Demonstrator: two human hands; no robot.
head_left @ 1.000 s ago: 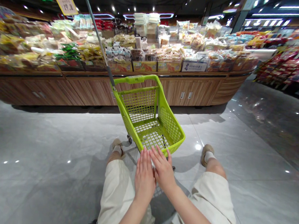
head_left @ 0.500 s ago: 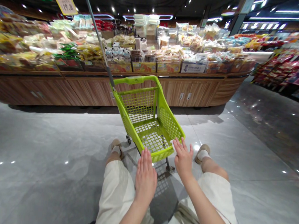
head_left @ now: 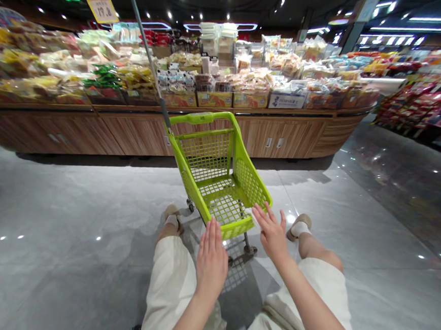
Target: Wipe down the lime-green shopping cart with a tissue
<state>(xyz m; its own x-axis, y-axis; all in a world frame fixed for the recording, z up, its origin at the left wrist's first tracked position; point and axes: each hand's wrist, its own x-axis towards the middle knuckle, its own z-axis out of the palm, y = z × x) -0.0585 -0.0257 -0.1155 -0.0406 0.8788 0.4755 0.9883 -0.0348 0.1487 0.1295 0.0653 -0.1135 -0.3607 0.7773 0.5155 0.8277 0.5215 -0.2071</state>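
Observation:
A lime-green shopping cart point(head_left: 248, 189) with a bare lattice basket stands between my legs. My left hand point(head_left: 212, 261) lies flat on the near left corner of its rim, fingers stretched out and close together. At the near right corner, my right hand point(head_left: 270, 234) presses a small white piece point(head_left: 255, 220), which looks like a tissue, against the rim. Its fingers are partly spread, and the palm side is hidden. A grey pole point(head_left: 147, 52) rises from the far left corner of the cart.
Behind the cart runs a wood-panelled display counter point(head_left: 299, 138) heaped with packaged snacks. A price sign point(head_left: 102, 10) is above it on the left. Shelves of red packages point(head_left: 411, 101) stand at the right. The floor point(head_left: 67, 214) is shiny grey tile.
My right hand has slid slightly left along the rim with the white piece. My left hand has shifted a little left. The cart stays in place.

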